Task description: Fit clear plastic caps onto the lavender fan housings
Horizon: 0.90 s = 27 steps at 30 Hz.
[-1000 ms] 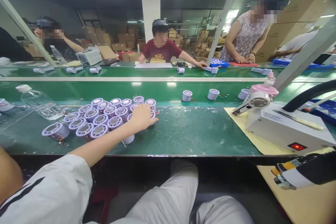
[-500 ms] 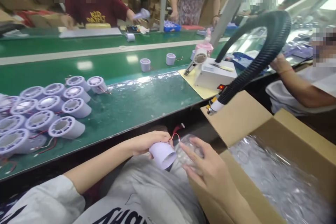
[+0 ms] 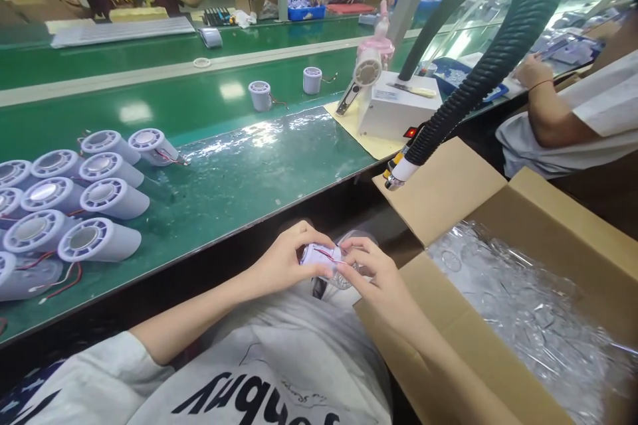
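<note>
Over my lap, my left hand (image 3: 286, 259) grips a lavender plastic cylinder (image 3: 315, 255) by its side. Red and white wires run along the cylinder between the two hands. My right hand (image 3: 375, 272) has its fingers closed round a clear plastic cover (image 3: 343, 280) at the cylinder's right end. The fingers partly hide both parts, and I cannot tell how far the cover sits on the cylinder. Many like cylinders, some with wires trailing, stand in rows on the green bench (image 3: 219, 186) at left; the nearest one (image 3: 100, 240) is by the bench edge.
An open cardboard box (image 3: 448, 319) full of clear plastic parts (image 3: 523, 319) stands at my right. Above its flap hangs a black hose nozzle (image 3: 399, 172) from a white machine (image 3: 399, 109). A small fan (image 3: 367, 68) stands beside it. Co-workers sit across and at right.
The cylinder has been turned, with its wires now facing up. My right hand has closed in from open fingers and brought the clear cover to the cylinder's end.
</note>
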Motion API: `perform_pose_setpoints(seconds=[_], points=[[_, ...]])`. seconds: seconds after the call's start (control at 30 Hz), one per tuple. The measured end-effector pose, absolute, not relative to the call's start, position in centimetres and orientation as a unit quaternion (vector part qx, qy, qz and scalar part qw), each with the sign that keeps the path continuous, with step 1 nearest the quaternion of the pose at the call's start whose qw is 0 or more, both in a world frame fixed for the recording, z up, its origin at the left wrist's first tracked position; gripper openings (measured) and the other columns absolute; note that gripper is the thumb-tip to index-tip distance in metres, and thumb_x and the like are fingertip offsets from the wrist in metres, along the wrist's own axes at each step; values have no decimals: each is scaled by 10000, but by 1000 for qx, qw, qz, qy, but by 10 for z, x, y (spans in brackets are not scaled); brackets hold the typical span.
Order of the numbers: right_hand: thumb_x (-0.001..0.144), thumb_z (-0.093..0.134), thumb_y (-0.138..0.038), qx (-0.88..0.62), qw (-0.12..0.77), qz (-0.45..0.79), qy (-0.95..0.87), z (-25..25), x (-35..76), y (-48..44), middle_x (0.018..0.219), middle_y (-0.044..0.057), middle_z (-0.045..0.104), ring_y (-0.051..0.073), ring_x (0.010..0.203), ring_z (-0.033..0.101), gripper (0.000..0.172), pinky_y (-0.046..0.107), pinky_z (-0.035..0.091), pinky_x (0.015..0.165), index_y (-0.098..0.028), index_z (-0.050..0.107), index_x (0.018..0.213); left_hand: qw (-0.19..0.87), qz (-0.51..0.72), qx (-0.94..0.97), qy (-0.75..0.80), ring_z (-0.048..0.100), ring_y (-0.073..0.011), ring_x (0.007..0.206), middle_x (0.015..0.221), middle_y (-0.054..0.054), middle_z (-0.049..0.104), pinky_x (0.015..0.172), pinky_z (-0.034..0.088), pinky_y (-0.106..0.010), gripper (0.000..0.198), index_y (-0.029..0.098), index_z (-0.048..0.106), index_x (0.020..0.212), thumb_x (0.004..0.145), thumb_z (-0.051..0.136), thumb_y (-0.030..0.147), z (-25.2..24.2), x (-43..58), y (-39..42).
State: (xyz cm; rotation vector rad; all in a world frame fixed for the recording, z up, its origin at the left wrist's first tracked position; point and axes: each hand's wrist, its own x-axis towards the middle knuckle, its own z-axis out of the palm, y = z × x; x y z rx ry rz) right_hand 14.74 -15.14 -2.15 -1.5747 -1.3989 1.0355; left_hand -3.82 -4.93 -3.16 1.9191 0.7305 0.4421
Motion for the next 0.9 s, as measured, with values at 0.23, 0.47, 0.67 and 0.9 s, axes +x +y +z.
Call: perform_pose_setpoints(seconds=[0.23, 0.47, 0.67, 0.9], points=[[778, 722, -372, -597, 488, 475, -424, -25, 161, -147, 983, 85, 683, 270, 992, 631, 316, 342, 536, 750, -197, 607, 541, 593, 166, 755, 223, 556, -285, 1206, 1331, -102, 560, 1002, 478, -411, 690, 281, 629, 1269, 628, 867, 376, -44, -41, -49], [782, 799, -277, -540, 446, 383, -603, -29, 159, -159, 1365, 73, 595, 302, 1243, 565, 369, 460, 492, 1031, -280, 697, 1136, 753, 134, 585, 270, 672, -217, 951, 1240, -111, 631, 759, 568, -313, 683, 240, 546, 1333, 710, 813, 327, -39, -45, -53], [816, 773, -288, -553, 420, 381, -611, -26, 162, -168, 1365, 84, 597, 304, 1198, 603, 339, 429, 557, 953, -257, 652, 1131, 729, 149, 633, 211, 591, -276, 1208, 1381, -108, 574, 1001, 499, -374, 754, 257, 560, 1352, 659, 855, 267, -36, -49, -53], [793, 787, -247, -541, 446, 453, -551, -16, 160, -170, 1179, 9, 682, 232, 1064, 663, 381, 335, 591, 898, -299, 646, 1143, 724, 166, 646, 178, 538, -269, 1297, 1410, -70, 564, 1094, 438, -390, 755, 307, 554, 1362, 677, 842, 176, -26, -52, -57]])
